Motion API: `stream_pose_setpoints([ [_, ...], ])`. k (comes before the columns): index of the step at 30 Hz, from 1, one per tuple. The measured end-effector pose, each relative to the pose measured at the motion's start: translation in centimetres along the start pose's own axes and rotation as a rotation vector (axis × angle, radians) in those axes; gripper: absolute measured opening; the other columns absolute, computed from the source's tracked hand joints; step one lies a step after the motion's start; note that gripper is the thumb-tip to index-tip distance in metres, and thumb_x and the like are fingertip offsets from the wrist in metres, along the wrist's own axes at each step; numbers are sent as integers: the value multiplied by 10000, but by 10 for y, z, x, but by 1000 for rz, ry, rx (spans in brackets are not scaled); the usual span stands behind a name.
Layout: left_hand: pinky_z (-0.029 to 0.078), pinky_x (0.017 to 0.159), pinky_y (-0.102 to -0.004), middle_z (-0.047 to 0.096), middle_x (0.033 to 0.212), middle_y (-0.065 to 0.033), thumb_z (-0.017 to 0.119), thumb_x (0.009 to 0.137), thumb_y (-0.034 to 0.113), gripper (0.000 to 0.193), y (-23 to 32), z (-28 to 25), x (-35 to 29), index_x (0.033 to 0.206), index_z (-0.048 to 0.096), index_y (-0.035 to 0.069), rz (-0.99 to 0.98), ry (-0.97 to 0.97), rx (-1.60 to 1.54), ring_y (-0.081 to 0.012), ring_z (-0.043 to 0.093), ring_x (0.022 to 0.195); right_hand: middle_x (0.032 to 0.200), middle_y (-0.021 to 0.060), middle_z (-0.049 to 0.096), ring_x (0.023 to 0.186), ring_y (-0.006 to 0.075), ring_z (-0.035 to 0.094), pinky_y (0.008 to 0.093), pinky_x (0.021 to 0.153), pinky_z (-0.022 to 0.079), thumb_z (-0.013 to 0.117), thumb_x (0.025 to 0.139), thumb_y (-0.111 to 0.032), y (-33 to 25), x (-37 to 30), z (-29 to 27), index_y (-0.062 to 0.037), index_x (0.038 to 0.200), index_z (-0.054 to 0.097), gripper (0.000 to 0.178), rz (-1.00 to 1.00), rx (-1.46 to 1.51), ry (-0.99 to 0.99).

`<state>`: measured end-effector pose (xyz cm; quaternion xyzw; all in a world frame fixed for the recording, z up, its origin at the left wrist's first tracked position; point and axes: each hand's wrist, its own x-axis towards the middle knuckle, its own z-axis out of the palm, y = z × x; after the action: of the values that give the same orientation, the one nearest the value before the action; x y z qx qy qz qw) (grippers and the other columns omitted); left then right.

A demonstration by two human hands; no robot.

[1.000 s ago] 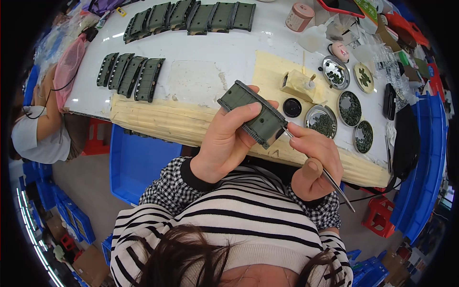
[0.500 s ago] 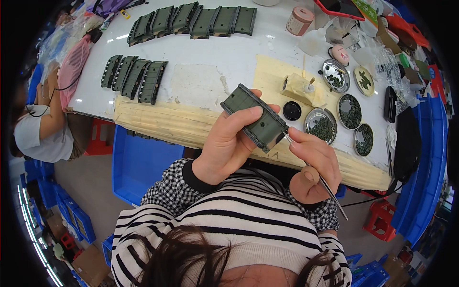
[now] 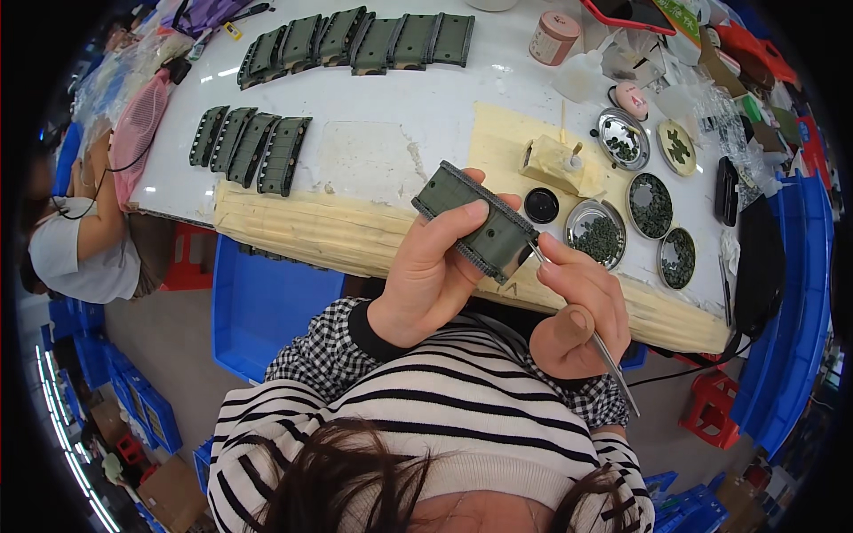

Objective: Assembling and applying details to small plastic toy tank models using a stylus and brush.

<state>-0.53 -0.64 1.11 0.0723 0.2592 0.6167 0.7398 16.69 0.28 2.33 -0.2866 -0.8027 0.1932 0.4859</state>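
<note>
My left hand (image 3: 426, 266) is closed round a dark green plastic panel (image 3: 475, 218) with toothed dark edges and a patch of brown at its lower right corner. The thumb lies on its face, and the fingers behind are partly hidden. In my right hand (image 3: 582, 306) is a pair of slim metal tweezers (image 3: 613, 369), whose tip meets the panel's right edge. Whether the tip grips a small part is too small to tell. The right thumb wears a tan covering. Close by stand round metal dishes of small dark green pieces (image 3: 597, 235) and a black round lid (image 3: 541, 205).
Rows of similar green panels (image 3: 409, 44) lie at the back, with more (image 3: 249, 147) at the left. A yellow-wrapped block (image 3: 560, 166) holds a small bottle. A blue bin (image 3: 267, 306) sits below the table edge. Another person (image 3: 84, 231) is at the far left.
Both hands stay nearly in place, with the panel still held and the tweezers at its edge. The tweezers' rear end has shifted very slightly. Nothing was let go.
</note>
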Motion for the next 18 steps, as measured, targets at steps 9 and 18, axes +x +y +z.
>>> stream_pose_setpoints([
  [9, 537, 860, -358, 602, 1151, -123, 547, 918, 127, 361, -2, 0, 0, 1264, 445, 120, 6, 16, -3, -206, 616, 1017, 1025, 227, 652, 937, 327, 672, 344, 796, 551, 514, 935, -84, 0, 0, 1, 53, 1054, 619, 210, 1, -10, 9],
  [18, 543, 846, -386, 592, 1158, -163, 577, 916, 107, 377, -3, -2, 0, 1256, 416, 119, 8, 6, -70, -241, 620, 1018, 1008, 229, 652, 928, 332, 677, 343, 796, 557, 498, 946, -99, 3, -3, 7, 69, 1041, 620, 228, -28, -14, 62],
])
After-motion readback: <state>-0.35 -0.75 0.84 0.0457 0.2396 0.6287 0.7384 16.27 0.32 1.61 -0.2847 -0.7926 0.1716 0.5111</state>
